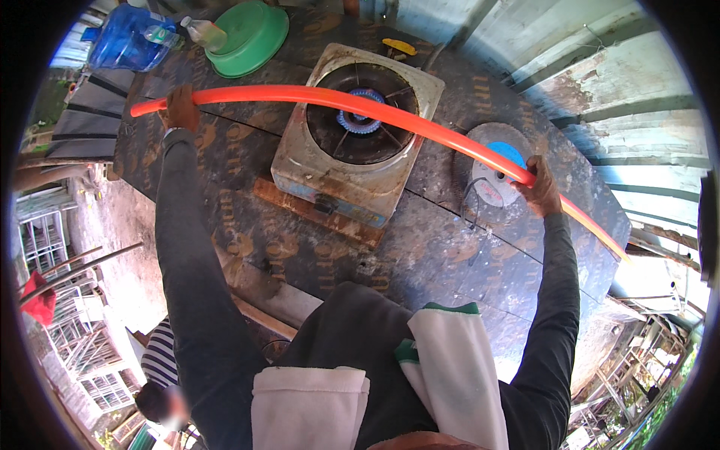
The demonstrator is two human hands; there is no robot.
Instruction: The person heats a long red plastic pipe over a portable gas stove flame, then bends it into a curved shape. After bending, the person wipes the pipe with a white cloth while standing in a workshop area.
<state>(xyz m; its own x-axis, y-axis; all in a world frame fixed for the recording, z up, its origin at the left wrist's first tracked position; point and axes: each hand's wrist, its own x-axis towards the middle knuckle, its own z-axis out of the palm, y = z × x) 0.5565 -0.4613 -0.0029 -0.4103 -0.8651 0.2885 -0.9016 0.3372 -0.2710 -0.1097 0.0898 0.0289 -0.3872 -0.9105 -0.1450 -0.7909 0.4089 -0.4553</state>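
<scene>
The dark grey top (341, 322) has long sleeves (199, 292); over it lies pale cloth (461, 367), partly green-edged. Left hand (182, 111) and right hand (541, 191) are bare.

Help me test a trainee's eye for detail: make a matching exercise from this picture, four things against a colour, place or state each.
1. Tube
2. Stove
3. Basin
4. Left hand

A. Green, near the top of the picture
B. Lit, burning blue
C. Gripping near one end of the tube
D. Orange, stretching across the view of the stove

Pairs: 1-D, 2-B, 3-A, 4-C.
</scene>
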